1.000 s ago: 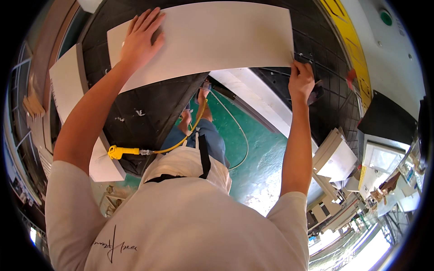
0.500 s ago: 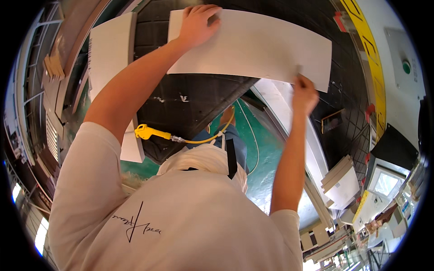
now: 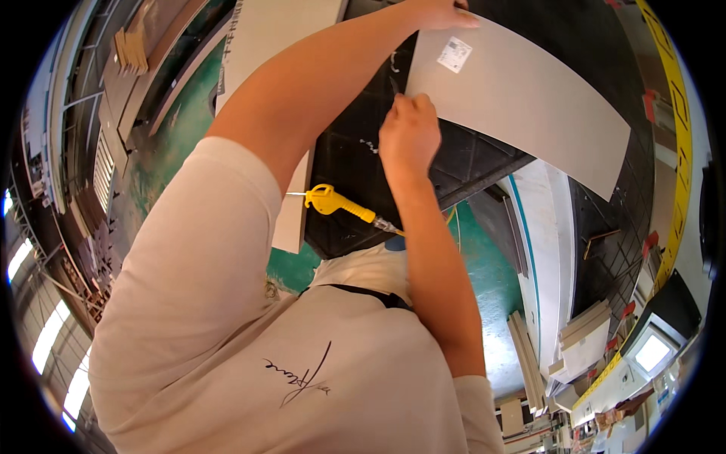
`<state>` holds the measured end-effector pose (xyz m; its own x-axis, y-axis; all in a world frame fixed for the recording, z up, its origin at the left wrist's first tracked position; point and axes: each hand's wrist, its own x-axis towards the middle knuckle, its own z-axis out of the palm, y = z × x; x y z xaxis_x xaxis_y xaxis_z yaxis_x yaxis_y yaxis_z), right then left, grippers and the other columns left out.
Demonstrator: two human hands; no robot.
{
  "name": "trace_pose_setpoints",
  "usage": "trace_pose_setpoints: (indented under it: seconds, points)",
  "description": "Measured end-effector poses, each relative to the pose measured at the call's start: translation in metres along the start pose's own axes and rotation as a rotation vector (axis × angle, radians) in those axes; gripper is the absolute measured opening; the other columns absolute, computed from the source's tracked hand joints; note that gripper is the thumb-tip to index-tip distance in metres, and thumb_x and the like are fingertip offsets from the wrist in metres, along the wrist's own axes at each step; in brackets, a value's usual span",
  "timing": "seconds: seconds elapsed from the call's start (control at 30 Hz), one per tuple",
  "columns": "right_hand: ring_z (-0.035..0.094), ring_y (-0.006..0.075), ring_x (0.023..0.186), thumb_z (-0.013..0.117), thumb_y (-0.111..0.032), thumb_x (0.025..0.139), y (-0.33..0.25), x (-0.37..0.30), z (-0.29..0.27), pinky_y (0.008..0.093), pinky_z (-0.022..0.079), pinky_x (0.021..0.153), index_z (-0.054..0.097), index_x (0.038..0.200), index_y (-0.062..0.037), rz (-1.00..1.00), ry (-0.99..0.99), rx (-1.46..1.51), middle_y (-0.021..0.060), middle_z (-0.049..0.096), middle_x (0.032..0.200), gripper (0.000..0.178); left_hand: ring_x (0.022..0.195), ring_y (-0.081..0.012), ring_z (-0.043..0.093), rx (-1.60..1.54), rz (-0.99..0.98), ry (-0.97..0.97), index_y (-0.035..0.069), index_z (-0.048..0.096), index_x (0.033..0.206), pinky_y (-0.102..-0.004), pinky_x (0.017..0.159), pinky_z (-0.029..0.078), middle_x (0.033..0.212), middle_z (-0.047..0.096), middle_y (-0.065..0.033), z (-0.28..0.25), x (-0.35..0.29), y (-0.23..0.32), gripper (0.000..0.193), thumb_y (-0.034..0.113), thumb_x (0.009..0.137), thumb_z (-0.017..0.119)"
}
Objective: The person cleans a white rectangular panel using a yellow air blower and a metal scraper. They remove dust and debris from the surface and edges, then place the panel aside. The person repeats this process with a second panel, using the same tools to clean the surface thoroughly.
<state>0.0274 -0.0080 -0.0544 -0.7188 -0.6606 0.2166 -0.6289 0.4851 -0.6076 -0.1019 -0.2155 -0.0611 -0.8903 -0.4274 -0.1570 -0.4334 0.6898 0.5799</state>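
Note:
A long, pale board (image 3: 529, 98) with a white label (image 3: 454, 54) lies on the black work surface (image 3: 344, 163). My left hand (image 3: 442, 13) is at its far left corner, thumb along the top face; the fingers are partly cut off by the picture's upper edge. Beside the near left corner, my right hand (image 3: 410, 136) is closed around a thin dark tool (image 3: 394, 85). Only the tip of that tool shows, so its kind is unclear. A yellow air blow gun (image 3: 333, 200) rests nearer to me, to the left of my right forearm.
Another pale board (image 3: 283, 30) lies to the left, partly behind my left arm. White panels (image 3: 556, 219) stand low on the right, with stacked boards (image 3: 582, 340) nearer. A yellow-marked strip (image 3: 677, 151) runs along the right side. Green floor (image 3: 484, 250) shows below the work surface.
My right hand has gone from the board's right end to its left end. The view has turned, so the board sits farther right and slanted. The label now shows.

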Motion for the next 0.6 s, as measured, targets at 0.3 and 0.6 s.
trace_pose_setpoints:
  seconds: [0.3, 0.6]
  points:
    - [0.065, 0.0326, 0.074, 0.069, -0.009, 0.091, 0.081, 0.021, -0.073, 0.0435, 0.054, 0.069, 0.074, 0.094, -0.0007, 0.199, 0.142, -0.095, 0.0157, 0.065, 0.086, 0.010, 0.119, -0.0380, 0.061, -0.081, -0.041, 0.084, 0.015, 0.082, 0.104, -0.0566, 0.099, 0.044, 0.113, 0.074, -0.0135, 0.004, -0.010, -0.017, 0.044, 0.053, 0.081, 0.082]
    - [0.064, 0.0352, 0.085, 0.074, -0.006, 0.085, -0.043, -0.014, 0.030, 0.0449, 0.055, 0.074, 0.074, 0.095, -0.0060, 0.053, -0.184, 0.172, 0.0127, 0.060, 0.089, 0.010, 0.111, -0.0371, 0.065, -0.153, 0.049, 0.247, 0.015, 0.082, 0.094, -0.0551, 0.092, 0.047, 0.104, 0.075, -0.0130, 0.010, -0.014, -0.028, 0.033, 0.045, 0.081, 0.082]
